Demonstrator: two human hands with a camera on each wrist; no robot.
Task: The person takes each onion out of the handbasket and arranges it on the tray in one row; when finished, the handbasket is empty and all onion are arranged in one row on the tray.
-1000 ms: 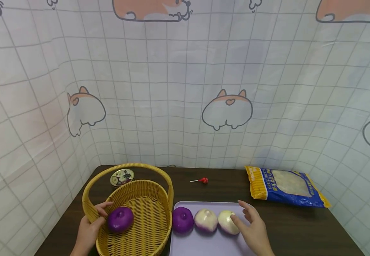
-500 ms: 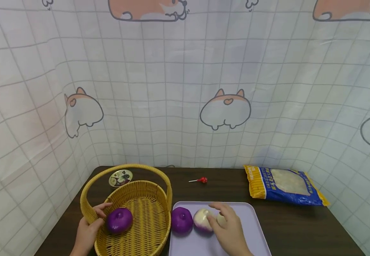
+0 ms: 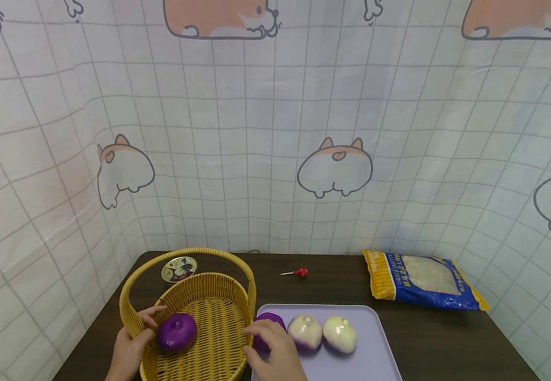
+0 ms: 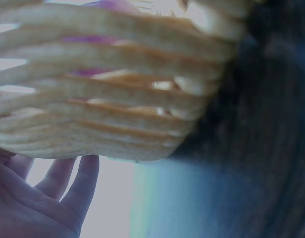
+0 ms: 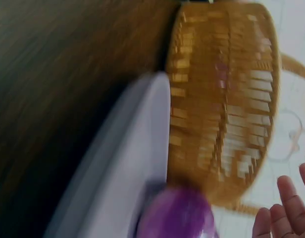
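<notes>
My left hand (image 3: 131, 346) grips the left rim of a yellow wicker basket (image 3: 218, 312) at the foot of its tall handle. Inside, beside that hand, lies a shiny purple onion (image 3: 177, 332). My right hand (image 3: 275, 349) hovers with spread fingers over a second purple onion (image 3: 269, 319), partly hiding it, at the left end of a lilac tray (image 3: 375, 354). Its fingertips reach the basket's right rim in the head view. Right of it on the tray sit two whitish onions (image 3: 305, 332) with purple tints. The right wrist view shows fingers (image 5: 291, 203) apart from the basket.
Behind the basket stands a round tin (image 3: 179, 269) with a printed lid. A red lollipop (image 3: 302, 272) lies at the back middle of the dark table (image 3: 332, 280). A blue and yellow pasta bag (image 3: 428, 280) rests at the back right.
My right hand has swept left, from the rightmost whitish onion, past the middle one, to the purple onion by the basket. The onions stay in place. My left hand keeps its grip.
</notes>
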